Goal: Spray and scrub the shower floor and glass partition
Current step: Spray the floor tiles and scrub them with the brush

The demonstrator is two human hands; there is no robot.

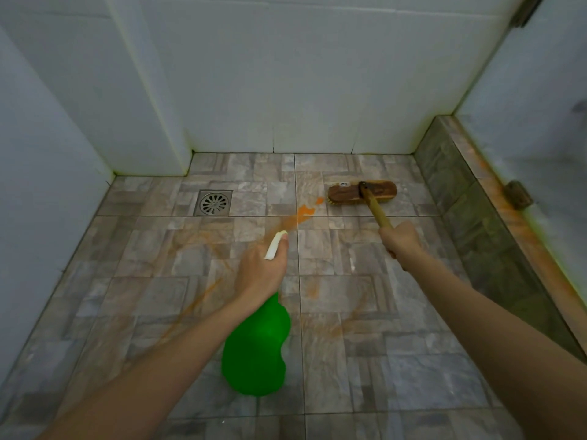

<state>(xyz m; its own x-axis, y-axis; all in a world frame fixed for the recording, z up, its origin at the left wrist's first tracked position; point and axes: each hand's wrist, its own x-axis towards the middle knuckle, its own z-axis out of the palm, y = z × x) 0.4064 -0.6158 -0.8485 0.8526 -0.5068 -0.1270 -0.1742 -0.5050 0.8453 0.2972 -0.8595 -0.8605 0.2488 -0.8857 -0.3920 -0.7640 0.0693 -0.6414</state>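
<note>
My left hand [261,270] grips the white trigger head of a green spray bottle [257,350], nozzle aimed forward and down at the shower floor [158,281]. An orange spray streak [301,214] lies on the tiles just ahead of the nozzle. My right hand [401,239] holds the wooden handle of a scrub brush [362,194]. The brush's brown head rests on the floor near the back wall, right of centre. The glass partition [540,128] stands along the right side above a tiled curb.
A square metal drain [213,202] sits in the floor at the back left. White tiled walls [286,74] close off the back and left. The tiled curb [470,198] on the right carries orange stains and a metal hinge bracket [518,195].
</note>
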